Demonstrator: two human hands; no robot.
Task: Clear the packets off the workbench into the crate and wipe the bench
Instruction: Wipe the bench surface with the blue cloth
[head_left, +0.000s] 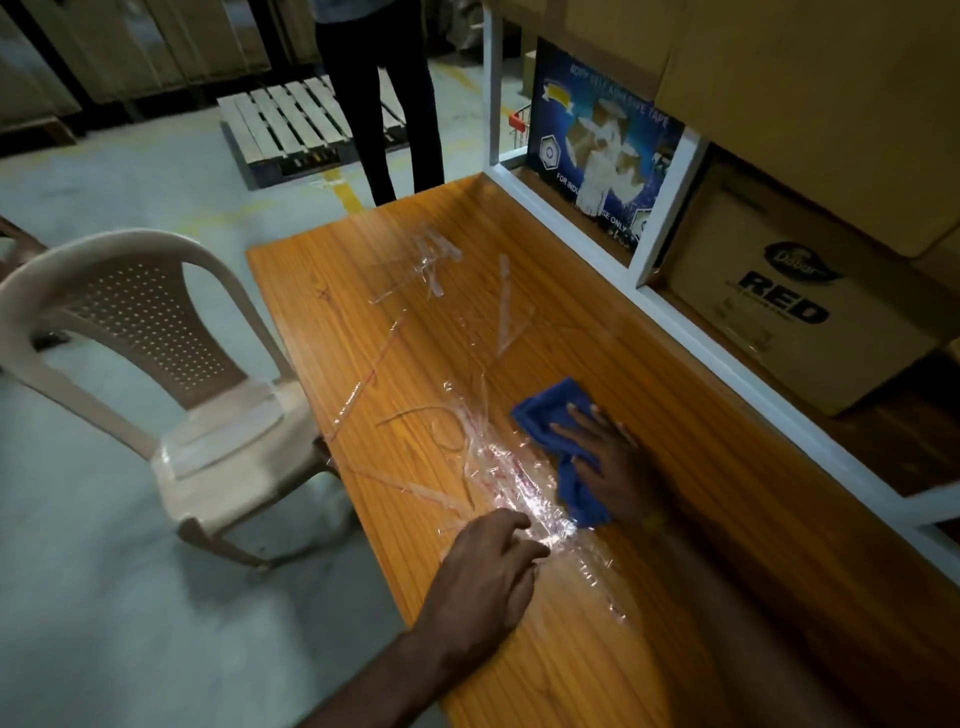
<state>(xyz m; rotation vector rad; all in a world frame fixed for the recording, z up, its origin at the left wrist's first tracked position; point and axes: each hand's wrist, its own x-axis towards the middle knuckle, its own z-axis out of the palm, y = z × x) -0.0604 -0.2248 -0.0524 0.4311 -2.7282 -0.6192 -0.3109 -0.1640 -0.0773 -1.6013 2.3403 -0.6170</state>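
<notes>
The right hand (605, 462) lies flat with fingers spread and straight on a blue cloth (558, 441), pressing it to the workbench (727, 509) so the whole palm drives the wipe; the cloth bunches out ahead of the fingertips and under the thumb side. The left hand (488, 571) rests on the bench near its front edge, fingers loosely curled with the tips down on the wood, seemingly as a brace; whether they pinch anything I cannot tell. Between the two sets of fingertips, and spreading beyond them, strips of clear tape (519, 467) lie stuck and crinkled on the surface, likely to snag the cloth. No packets or crate are in sight. Left of the left hand's fingers stands a plastic chair (156, 338); beyond the right fingers, cartons (789, 312) sit behind a white frame (675, 322).
</notes>
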